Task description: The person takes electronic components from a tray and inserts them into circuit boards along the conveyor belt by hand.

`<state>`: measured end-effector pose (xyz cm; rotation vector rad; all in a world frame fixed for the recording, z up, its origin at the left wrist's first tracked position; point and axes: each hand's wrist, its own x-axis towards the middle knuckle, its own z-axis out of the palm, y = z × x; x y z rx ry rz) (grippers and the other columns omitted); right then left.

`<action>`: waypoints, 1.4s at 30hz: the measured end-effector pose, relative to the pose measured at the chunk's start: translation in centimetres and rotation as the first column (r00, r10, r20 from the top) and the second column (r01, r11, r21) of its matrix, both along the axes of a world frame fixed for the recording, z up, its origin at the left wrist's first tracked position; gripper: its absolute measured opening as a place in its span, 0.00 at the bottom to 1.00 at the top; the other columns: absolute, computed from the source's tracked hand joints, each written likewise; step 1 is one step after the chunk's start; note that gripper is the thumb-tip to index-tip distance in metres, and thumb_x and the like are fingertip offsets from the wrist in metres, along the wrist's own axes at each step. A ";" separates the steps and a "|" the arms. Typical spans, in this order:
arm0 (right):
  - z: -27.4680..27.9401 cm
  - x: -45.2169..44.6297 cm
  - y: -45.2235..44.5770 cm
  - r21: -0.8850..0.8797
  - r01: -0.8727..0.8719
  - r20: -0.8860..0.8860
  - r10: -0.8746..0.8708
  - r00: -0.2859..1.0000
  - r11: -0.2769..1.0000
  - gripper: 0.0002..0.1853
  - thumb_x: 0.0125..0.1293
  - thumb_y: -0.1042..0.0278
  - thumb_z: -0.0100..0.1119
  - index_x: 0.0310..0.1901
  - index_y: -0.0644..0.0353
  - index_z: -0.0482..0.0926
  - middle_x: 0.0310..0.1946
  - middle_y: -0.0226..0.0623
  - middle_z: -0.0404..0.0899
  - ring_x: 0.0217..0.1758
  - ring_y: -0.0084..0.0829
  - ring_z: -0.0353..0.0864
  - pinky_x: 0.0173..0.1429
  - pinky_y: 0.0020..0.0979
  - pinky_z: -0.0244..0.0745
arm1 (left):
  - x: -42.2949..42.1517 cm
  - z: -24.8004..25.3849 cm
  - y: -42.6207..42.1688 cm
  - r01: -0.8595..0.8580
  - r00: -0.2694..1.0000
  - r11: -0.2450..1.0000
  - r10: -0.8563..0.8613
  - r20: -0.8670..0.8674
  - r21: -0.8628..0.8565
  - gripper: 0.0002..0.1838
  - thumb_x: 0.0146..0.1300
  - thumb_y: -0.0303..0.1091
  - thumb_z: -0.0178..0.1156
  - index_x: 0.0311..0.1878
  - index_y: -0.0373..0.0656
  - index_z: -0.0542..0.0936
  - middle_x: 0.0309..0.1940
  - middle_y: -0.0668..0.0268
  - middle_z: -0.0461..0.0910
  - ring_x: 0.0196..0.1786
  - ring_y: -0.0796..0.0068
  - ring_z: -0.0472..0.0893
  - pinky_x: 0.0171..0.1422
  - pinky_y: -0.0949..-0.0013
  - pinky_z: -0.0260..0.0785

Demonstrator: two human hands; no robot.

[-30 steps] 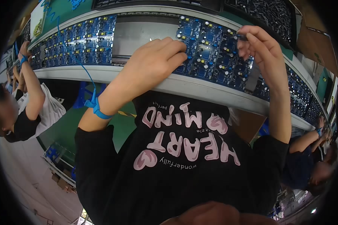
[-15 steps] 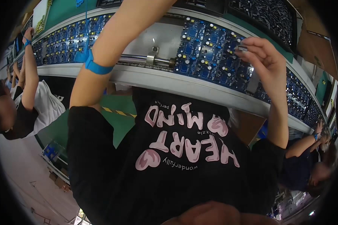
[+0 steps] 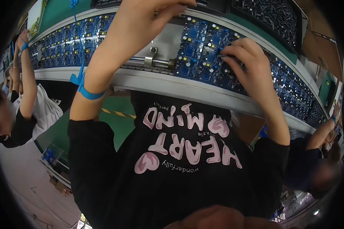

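Note:
My left hand, with a blue strap at the wrist, reaches over the line to the edge of a black tray at the top. Its fingers are curled together and partly cut off by the frame edge; what they hold is too small to tell. My right hand pinches a small metallic component between thumb and fingertips, just above the blue circuit boards. The fingertips hide the board spot beneath them.
Left of the near boards, a metal rod with a clamp shows in a gap. More boards lie at the left. A black tray of dark parts stands at the upper right. Co-workers' arms show at both sides.
My left hand has left the boards and gone up to the tray edge. My right hand, holding the small component, has moved left and is now lower over the boards.

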<state>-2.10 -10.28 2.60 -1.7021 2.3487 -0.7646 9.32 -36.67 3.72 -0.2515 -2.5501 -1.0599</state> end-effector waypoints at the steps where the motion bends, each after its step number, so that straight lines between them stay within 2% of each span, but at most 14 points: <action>1: -0.1 -0.1 0.0 0.004 0.013 0.000 -0.013 1.000 1.000 0.10 0.60 0.78 0.70 0.43 0.61 0.85 0.41 0.37 0.80 0.43 0.36 0.83 0.46 0.32 0.78 | 0.1 0.0 0.0 0.000 1.000 1.000 0.000 0.011 0.023 0.09 0.66 0.23 0.66 0.48 0.40 0.86 0.43 0.66 0.85 0.40 0.72 0.86 0.42 0.73 0.78; 3: -0.3 -0.1 0.0 0.013 0.026 0.002 -0.026 1.000 1.000 0.10 0.60 0.78 0.70 0.43 0.61 0.85 0.40 0.37 0.80 0.43 0.36 0.83 0.47 0.32 0.78 | 0.6 -0.2 0.2 -0.001 1.000 0.999 0.000 0.026 0.051 0.09 0.66 0.23 0.66 0.48 0.40 0.86 0.43 0.66 0.85 0.40 0.72 0.86 0.42 0.73 0.78; 5: -0.7 -0.1 0.0 -0.005 0.060 0.025 -0.060 0.998 0.998 0.10 0.59 0.79 0.70 0.43 0.61 0.85 0.40 0.38 0.80 0.43 0.36 0.83 0.47 0.32 0.79 | 1.6 -1.0 0.9 -0.032 0.993 0.961 0.000 0.115 0.276 0.10 0.70 0.24 0.64 0.52 0.38 0.86 0.43 0.67 0.86 0.40 0.80 0.85 0.43 0.78 0.77; 6: -0.7 -0.1 -0.1 0.000 0.059 0.026 -0.059 0.998 0.998 0.10 0.59 0.79 0.70 0.43 0.61 0.85 0.40 0.38 0.80 0.43 0.36 0.83 0.47 0.32 0.79 | 1.9 -1.1 1.1 -0.033 0.993 0.960 0.000 0.116 0.280 0.10 0.70 0.24 0.64 0.52 0.38 0.86 0.43 0.67 0.86 0.40 0.80 0.85 0.43 0.78 0.77; 8: -0.8 -0.1 -0.3 -0.028 0.050 0.023 -0.050 0.999 0.998 0.11 0.59 0.79 0.70 0.44 0.61 0.85 0.40 0.38 0.80 0.43 0.37 0.83 0.46 0.32 0.79 | 2.5 -1.4 1.6 -0.131 0.961 0.891 0.006 0.276 0.436 0.10 0.71 0.25 0.63 0.52 0.37 0.86 0.40 0.67 0.86 0.38 0.81 0.84 0.42 0.78 0.78; 9: -0.8 0.0 -0.3 -0.026 0.048 0.024 -0.047 0.999 0.999 0.11 0.59 0.79 0.70 0.44 0.61 0.85 0.40 0.38 0.80 0.43 0.37 0.83 0.46 0.32 0.79 | 2.6 -1.7 1.7 -0.133 0.961 0.890 0.008 0.276 0.437 0.10 0.71 0.25 0.63 0.52 0.37 0.86 0.40 0.67 0.86 0.38 0.81 0.84 0.42 0.78 0.78; 11: -0.9 0.1 -0.3 -0.029 0.059 -0.035 -0.060 0.998 0.998 0.11 0.59 0.80 0.70 0.44 0.61 0.85 0.40 0.37 0.80 0.43 0.36 0.83 0.46 0.32 0.79 | 2.8 -2.3 1.7 -0.153 0.942 0.783 -0.070 0.330 0.603 0.11 0.72 0.29 0.64 0.54 0.38 0.86 0.36 0.68 0.87 0.35 0.83 0.84 0.43 0.79 0.78; 21: -1.0 0.0 -0.4 -0.038 0.034 -0.083 -0.037 0.996 0.999 0.11 0.59 0.78 0.71 0.44 0.60 0.85 0.39 0.37 0.80 0.42 0.37 0.83 0.46 0.33 0.78 | 3.0 -3.1 1.4 -0.120 0.909 0.667 -0.224 0.351 0.736 0.13 0.77 0.31 0.57 0.58 0.38 0.83 0.38 0.65 0.85 0.37 0.82 0.84 0.44 0.76 0.80; 23: -1.1 0.1 -0.5 -0.041 0.057 -0.079 -0.060 0.995 0.998 0.07 0.61 0.72 0.70 0.41 0.57 0.84 0.38 0.33 0.79 0.45 0.39 0.81 0.48 0.37 0.76 | 3.0 -3.0 1.4 -0.144 0.893 0.617 -0.255 0.370 0.774 0.14 0.78 0.32 0.57 0.59 0.38 0.82 0.39 0.65 0.86 0.37 0.82 0.84 0.46 0.76 0.80; 30: -0.9 0.0 -0.3 -0.029 0.053 -0.071 -0.055 0.996 0.998 0.07 0.61 0.72 0.70 0.41 0.57 0.84 0.38 0.33 0.79 0.44 0.38 0.81 0.48 0.37 0.76 | 3.2 -3.2 1.5 -0.146 0.892 0.600 -0.265 0.367 0.786 0.14 0.77 0.31 0.57 0.61 0.38 0.82 0.40 0.64 0.86 0.39 0.80 0.85 0.49 0.75 0.81; 33: -1.1 0.0 -0.4 -0.030 0.083 -0.038 -0.084 0.996 0.996 0.07 0.61 0.72 0.71 0.40 0.58 0.84 0.37 0.33 0.78 0.43 0.38 0.81 0.47 0.37 0.76 | 3.2 -3.4 1.9 -0.086 0.912 0.658 -0.250 0.325 0.748 0.13 0.76 0.28 0.58 0.59 0.37 0.83 0.42 0.63 0.86 0.42 0.79 0.85 0.51 0.75 0.81; 36: -0.9 -0.1 -0.5 -0.025 0.090 -0.010 -0.090 0.996 0.996 0.07 0.61 0.72 0.71 0.41 0.58 0.85 0.36 0.34 0.78 0.42 0.38 0.81 0.46 0.36 0.76 | 3.3 -3.3 2.4 -0.102 0.923 0.753 -0.172 0.344 0.650 0.12 0.74 0.25 0.59 0.56 0.36 0.85 0.43 0.64 0.86 0.45 0.77 0.86 0.52 0.75 0.81; 38: -0.8 -0.1 -0.4 -0.020 0.104 0.019 -0.104 0.994 0.994 0.08 0.60 0.72 0.71 0.41 0.59 0.85 0.35 0.34 0.78 0.40 0.36 0.81 0.44 0.34 0.76 | 3.3 -3.4 2.7 -0.077 0.961 0.870 -0.067 0.270 0.487 0.11 0.73 0.25 0.60 0.54 0.38 0.86 0.44 0.65 0.87 0.46 0.78 0.86 0.52 0.75 0.80; 42: -0.6 -0.3 -0.6 -0.034 0.064 -0.017 -0.065 0.998 0.997 0.08 0.60 0.74 0.71 0.42 0.59 0.86 0.36 0.34 0.79 0.38 0.34 0.81 0.40 0.30 0.76 | 3.5 -3.0 2.6 -0.122 0.962 0.950 0.042 0.270 0.288 0.11 0.71 0.25 0.63 0.54 0.40 0.87 0.45 0.66 0.88 0.45 0.80 0.86 0.51 0.76 0.79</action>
